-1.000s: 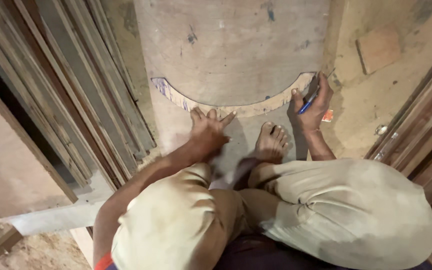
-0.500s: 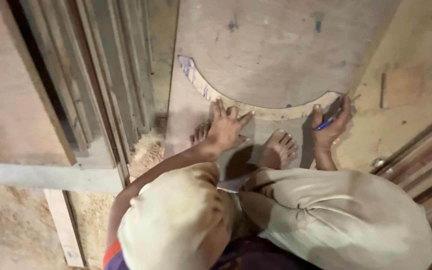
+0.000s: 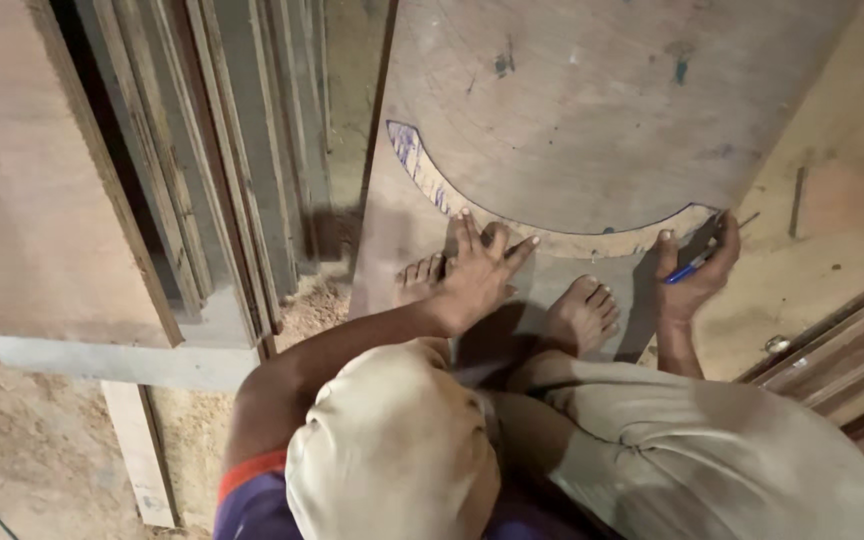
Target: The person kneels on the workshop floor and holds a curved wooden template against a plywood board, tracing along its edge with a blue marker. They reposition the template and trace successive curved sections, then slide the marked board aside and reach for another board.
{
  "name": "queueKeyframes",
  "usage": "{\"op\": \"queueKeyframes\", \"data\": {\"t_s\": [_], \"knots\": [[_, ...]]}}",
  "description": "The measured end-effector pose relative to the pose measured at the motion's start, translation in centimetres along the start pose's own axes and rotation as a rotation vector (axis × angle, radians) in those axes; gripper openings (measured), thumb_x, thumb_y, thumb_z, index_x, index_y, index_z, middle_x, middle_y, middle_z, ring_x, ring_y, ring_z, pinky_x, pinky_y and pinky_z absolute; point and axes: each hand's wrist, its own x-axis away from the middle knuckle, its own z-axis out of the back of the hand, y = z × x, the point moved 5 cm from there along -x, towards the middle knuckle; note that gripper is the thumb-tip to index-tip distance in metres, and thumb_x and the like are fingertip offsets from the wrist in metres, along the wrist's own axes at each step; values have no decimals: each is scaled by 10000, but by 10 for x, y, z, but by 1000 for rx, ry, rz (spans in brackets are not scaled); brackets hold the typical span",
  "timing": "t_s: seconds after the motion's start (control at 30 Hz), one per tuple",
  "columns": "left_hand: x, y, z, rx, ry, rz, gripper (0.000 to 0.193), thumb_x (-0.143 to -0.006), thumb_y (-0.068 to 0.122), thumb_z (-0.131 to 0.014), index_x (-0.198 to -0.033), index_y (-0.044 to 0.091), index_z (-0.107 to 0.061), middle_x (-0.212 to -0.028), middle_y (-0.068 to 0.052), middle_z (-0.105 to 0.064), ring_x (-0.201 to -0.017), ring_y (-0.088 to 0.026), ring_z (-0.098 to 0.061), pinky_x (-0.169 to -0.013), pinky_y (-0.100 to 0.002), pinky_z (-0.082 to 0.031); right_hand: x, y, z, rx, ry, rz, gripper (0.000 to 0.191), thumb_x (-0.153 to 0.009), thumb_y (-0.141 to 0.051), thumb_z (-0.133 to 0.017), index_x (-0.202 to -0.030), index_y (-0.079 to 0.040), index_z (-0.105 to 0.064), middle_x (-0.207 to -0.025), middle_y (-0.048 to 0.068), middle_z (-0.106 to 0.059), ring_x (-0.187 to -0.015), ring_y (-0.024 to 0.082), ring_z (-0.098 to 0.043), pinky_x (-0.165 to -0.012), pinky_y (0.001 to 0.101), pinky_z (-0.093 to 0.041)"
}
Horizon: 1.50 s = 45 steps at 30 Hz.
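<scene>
I squat on a plywood sheet that lies on the floor, my bare feet at its near end. A thin curved wooden template rests on the sheet in an arc from upper left to right. My left hand presses flat on the middle of that arc, fingers spread. My right hand grips a blue pen at the arc's right end, its tip against the curved strip. My bent knees in pale trousers fill the lower part of the view.
Long wooden boards and strips lean stacked along the left. A large brown panel fills the far left. Sawdust lies on the floor beside the sheet. More timber edges run along the right.
The view has shifted so the sheet sits further right. My left hand has slid a little along the curved strip; my right hand keeps the pen at the strip's right end.
</scene>
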Motion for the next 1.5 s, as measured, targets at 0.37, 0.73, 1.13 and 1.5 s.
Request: {"op": "queueKeyframes", "data": {"t_s": [0.37,0.73,1.13,1.5], "knots": [[-8,-12,-13,-138,48,14,704,-939,294,-565,-1599,182,-345,-1126,-286,-668,-1029,-531,-647,-996,-831,-308,-47,-174,-149,-683,-789,40,415,-1117,-331,-577,-1338,16,-516,-1237,126,-718,-1124,180,-640,-983,323,-524],[-11,-19,-32,37,40,-24,642,-917,244,-556,-1534,111,-438,-1071,-249,-705,-972,-433,-689,-935,-832,-323,-70,-271,-309,-528,-961,204,85,-952,-12,-729,-1012,47,-715,-949,118,-762,-863,136,-698,-757,278,-567],[1,-27,-15,88,87,-39,592,-984,188,-533,-1561,78,-461,-996,-191,-732,-917,-356,-709,-968,-878,-287,-67,-277,-318,-392,-956,494,109,-927,-61,-742,-1005,14,-756,-899,128,-727,-725,175,-644,-610,308,-508],[1,-26,-17,90,60,-86,729,-875,260,-598,-1548,52,-412,-1062,-164,-729,-943,-368,-712,-929,-881,-310,-51,-300,-255,-384,-767,650,108,-894,5,-710,-999,1,-734,-832,139,-691,-737,291,-627,-695,392,-500]]}}
